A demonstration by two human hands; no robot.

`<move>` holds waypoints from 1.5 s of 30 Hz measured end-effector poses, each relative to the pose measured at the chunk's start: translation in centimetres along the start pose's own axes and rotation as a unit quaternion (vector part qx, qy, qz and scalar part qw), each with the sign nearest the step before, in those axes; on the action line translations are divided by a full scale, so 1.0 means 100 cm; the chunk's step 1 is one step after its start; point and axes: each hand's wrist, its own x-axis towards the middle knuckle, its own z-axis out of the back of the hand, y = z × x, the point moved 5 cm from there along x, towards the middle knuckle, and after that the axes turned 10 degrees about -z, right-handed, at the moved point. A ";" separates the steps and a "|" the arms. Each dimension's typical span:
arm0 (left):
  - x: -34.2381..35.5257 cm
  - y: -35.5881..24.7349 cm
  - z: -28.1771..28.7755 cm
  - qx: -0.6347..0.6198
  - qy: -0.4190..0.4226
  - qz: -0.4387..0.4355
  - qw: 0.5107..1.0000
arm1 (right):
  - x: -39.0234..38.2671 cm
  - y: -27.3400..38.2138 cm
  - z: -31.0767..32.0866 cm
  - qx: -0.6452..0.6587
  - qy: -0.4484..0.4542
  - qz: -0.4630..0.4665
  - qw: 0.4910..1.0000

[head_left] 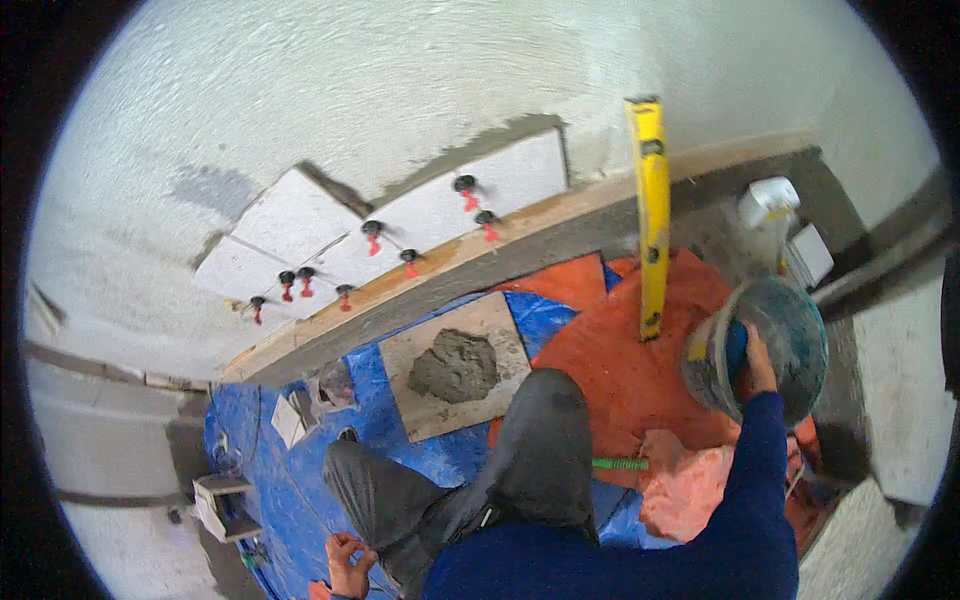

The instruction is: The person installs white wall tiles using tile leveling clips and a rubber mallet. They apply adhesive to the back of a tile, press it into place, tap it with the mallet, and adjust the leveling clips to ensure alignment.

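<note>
My right hand (755, 360) is closed on a blue object (737, 346) at the grey bucket (790, 370), which tilts on the right. My left hand (348, 560) hangs low beside my bent legs, fingers loosely bent and apart, with nothing visible in it. Grey mortar (450, 365) lies heaped on a square board (405, 355) in front of my knees. A yellow spirit level (652, 230) stands upright left of the bucket. White tiles (520, 170) are on the wall along a wooden batten (260, 355), with several black-and-red levelling clips (465, 190) in their joints.
Blue tarp (270, 460) and orange sheeting (610, 380) cover the floor. Crumpled pink material (680, 480) lies below the bucket. A white container (768, 200) sits in the back right corner, tile pieces (293, 418) at left, and a light-coloured stand or box (215, 500) at lower left.
</note>
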 end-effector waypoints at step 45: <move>0.468 -0.167 0.435 0.278 -0.366 -0.309 0.833 | 0.013 -0.034 0.066 0.214 -0.026 0.044 0.976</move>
